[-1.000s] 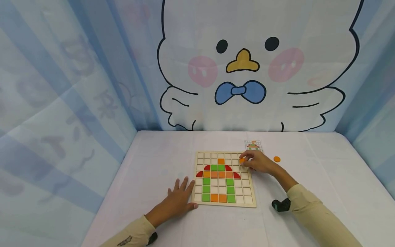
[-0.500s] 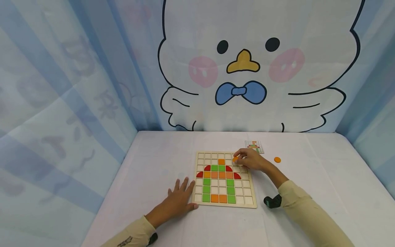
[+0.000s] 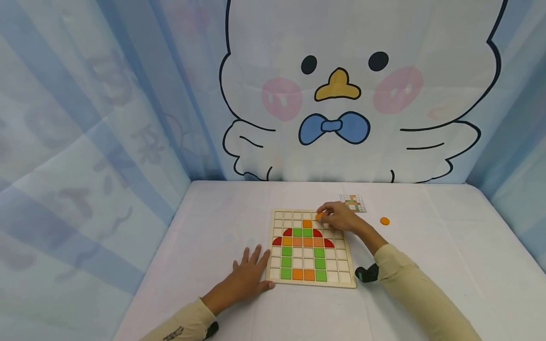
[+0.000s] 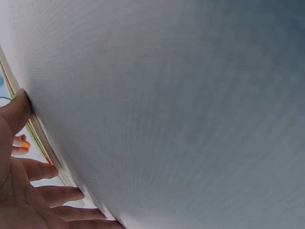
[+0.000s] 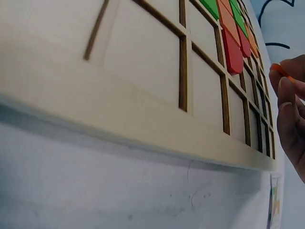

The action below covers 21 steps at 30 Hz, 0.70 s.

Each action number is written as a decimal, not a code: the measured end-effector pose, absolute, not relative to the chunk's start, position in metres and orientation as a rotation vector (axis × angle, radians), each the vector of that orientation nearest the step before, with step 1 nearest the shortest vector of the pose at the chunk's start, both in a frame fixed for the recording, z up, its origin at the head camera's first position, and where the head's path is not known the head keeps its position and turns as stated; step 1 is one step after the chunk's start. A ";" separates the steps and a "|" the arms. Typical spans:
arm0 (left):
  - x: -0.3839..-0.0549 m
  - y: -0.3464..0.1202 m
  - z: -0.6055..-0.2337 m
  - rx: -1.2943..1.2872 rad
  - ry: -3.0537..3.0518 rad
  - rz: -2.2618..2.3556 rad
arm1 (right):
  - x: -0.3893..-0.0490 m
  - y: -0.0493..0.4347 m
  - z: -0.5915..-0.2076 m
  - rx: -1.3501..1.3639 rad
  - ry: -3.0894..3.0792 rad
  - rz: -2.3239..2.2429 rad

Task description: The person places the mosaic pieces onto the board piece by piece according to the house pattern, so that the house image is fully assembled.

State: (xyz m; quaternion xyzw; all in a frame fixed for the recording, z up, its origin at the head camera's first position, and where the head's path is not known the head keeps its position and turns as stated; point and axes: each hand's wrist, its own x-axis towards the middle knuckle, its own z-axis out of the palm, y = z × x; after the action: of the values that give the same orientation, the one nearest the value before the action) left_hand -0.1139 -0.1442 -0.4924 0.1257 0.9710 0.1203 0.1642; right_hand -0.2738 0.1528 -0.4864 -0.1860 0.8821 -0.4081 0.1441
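A wooden grid board (image 3: 312, 285) lies on the table, with green, red and orange pieces set in its cells as a figure. My right hand (image 3: 342, 218) is over the board's far right part, pinching a small thin orange piece (image 3: 319, 216) between thumb and fingers. In the right wrist view this orange piece (image 5: 280, 70) shows nearly edge-on, held above the grid; fingers cover part of it. My left hand (image 3: 245, 280) lies with fingers spread at the board's near left edge. From the left wrist, the thumb and fingertips of that hand (image 4: 28, 191) appear along the edge.
An orange disc (image 3: 385, 221) lies on the white tablecloth right of the board. Behind the board's far right corner is a small card (image 3: 353, 203) printed with a coloured grid figure. A curtain with a cartoon face (image 3: 341, 156) hangs at the table's back edge.
My right hand has moved left and slightly away from me, carrying the orange piece from the board's right edge towards the cells near the top orange square. The left hand has stayed put.
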 end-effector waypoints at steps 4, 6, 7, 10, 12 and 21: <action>-0.114 -0.144 -0.493 0.350 2.763 0.349 | -0.278 0.145 -0.488 -0.544 2.545 -1.188; -0.114 -0.144 -0.492 0.346 2.761 0.349 | -0.279 0.141 -0.488 -0.554 2.524 -1.202; -0.114 -0.144 -0.492 0.345 2.760 0.349 | -0.280 0.139 -0.488 -0.556 2.521 -1.201; -0.113 -0.144 -0.492 0.346 2.759 0.351 | -0.281 0.134 -0.489 -0.569 2.529 -1.174; -0.113 -0.144 -0.491 0.349 2.759 0.354 | -0.282 0.131 -0.491 -0.568 2.542 -1.157; -0.114 -0.143 -0.490 0.343 2.760 0.346 | -0.284 0.123 -0.490 -0.503 2.582 -1.126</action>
State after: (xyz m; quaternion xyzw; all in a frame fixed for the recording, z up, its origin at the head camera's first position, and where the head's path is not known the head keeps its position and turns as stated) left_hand -0.1139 -0.1435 -0.4903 0.1207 0.9706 0.1217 0.1688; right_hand -0.2843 0.1232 -0.4901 -0.1740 0.8935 -0.3897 0.1398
